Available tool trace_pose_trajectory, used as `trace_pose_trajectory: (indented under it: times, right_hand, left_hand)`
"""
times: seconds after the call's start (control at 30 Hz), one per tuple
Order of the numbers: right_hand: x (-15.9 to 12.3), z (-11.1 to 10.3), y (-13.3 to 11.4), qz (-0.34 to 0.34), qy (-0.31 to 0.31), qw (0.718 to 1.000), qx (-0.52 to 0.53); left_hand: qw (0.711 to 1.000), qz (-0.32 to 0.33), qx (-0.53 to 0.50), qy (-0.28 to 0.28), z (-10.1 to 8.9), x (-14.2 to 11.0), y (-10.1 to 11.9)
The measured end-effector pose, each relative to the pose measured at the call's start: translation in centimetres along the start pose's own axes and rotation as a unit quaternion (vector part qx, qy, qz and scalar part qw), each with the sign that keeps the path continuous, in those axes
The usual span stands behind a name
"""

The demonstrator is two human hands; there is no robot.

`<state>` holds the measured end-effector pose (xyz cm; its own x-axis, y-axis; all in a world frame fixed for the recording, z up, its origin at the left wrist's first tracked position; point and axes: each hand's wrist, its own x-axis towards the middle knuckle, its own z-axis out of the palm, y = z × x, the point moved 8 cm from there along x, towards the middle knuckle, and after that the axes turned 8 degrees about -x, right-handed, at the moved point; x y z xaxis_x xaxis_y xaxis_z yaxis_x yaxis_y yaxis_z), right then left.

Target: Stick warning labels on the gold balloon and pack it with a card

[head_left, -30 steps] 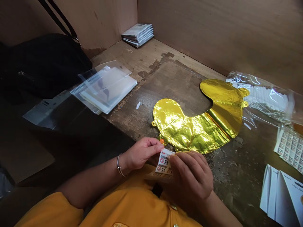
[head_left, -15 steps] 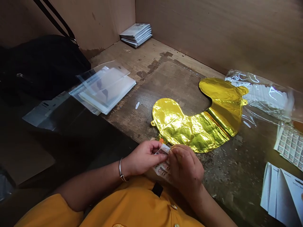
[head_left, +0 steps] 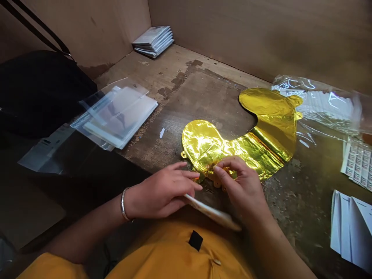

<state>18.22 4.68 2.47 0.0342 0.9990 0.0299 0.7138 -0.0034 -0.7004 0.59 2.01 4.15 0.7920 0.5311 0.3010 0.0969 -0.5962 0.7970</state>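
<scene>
Head view: right hand [head_left: 244,186] has gone from sheet [head_left: 213,212] to foil [head_left: 247,147], shifting work there, pinched together (contents unclear); left hand [head_left: 161,190] pinches the sheet.

A big black bag [head_left: 43,93] sits on the left, near some clear plastic sleeves [head_left: 128,102]. A stack of flat white packets [head_left: 153,40] sits in the back corner of the wooden table [head_left: 215,93].
</scene>
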Motion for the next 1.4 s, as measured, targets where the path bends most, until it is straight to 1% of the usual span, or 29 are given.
trace_pose_trajectory:
  times: [0.03,0.1,0.2,0.3,0.53,0.73,1.2,1.3,1.4]
  right_hand:
    - [0.0,0.1,0.1,0.004,0.008,1.000,-0.003]
    - [-0.1,0.3,0.1,0.003,0.026,1.000,-0.009]
    - [-0.4,1.0,-0.4,-0.035,0.030,0.998,-0.043]
    - [-0.6,1.8,-0.8,-0.072,0.034,0.993,-0.083]
    - [-0.4,2.2,-0.3,-0.070,0.033,0.994,-0.081]
    - [-0.4,2.5,-0.5,-0.075,0.041,0.992,-0.094]
    - [-0.2,2.9,-0.4,-0.084,0.020,0.990,-0.112]
    - [-0.2,3.0,-0.6,-0.091,0.022,0.988,-0.126]
    - [-0.3,3.2,-0.6,-0.096,0.034,0.981,-0.163]
  left_hand:
    - [0.999,-0.007,0.004,-0.031,0.6,0.0,-0.2]
    - [0.998,-0.024,0.027,-0.056,1.6,0.0,-0.9]
    - [0.996,-0.032,0.067,-0.049,2.5,0.1,-1.6]
    - [0.995,-0.027,0.088,-0.035,2.9,0.1,-1.8]
    - [0.996,-0.013,0.093,-0.003,2.8,-0.2,-1.7]
    - [0.996,-0.020,0.090,-0.008,2.9,-0.2,-1.9]
    - [0.997,-0.029,0.077,-0.016,3.0,-0.3,-2.1]
    - [0.996,-0.034,0.079,-0.019,3.0,-0.2,-2.1]
    - [0.996,-0.038,0.079,-0.016,2.8,-0.1,-2.1]
